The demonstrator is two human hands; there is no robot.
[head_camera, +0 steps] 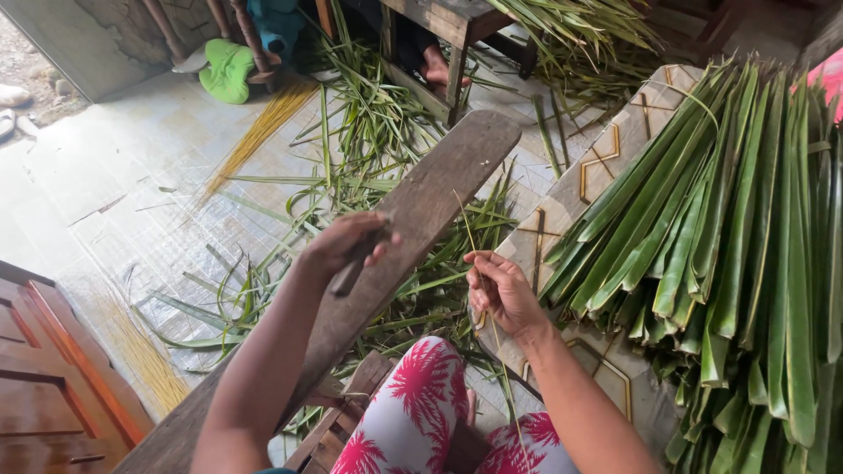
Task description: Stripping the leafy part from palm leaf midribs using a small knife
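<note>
**Blade and midrib over a slanted plank**

Risk sits mostly with the thin leaf midrib (479, 263): pinched between the fingers of the right hand (502, 290), it runs up and away from the hand and trails down past the wrist, and a strip that slender looks likely to snap or slip free if it is pulled hard or at a sharp angle. The left hand (344, 246) is closed around a dark-handled knife (356, 263) that rests on the long wooden plank (413, 219), so any slip of the blade along the wood could carry it towards the right fingers, which sit just right of the plank's edge.

The midrib lies right of the plank, apart from the knife, with its upper tip leaning over the plank's far part. A thick stack of folded green leaves (729, 237) lies to the right on a patterned mat (597, 167). Loose green trimmings (378, 149) cover the tiled floor beyond the plank, and bundles of yellow midribs (259, 132) lie further left.
</note>
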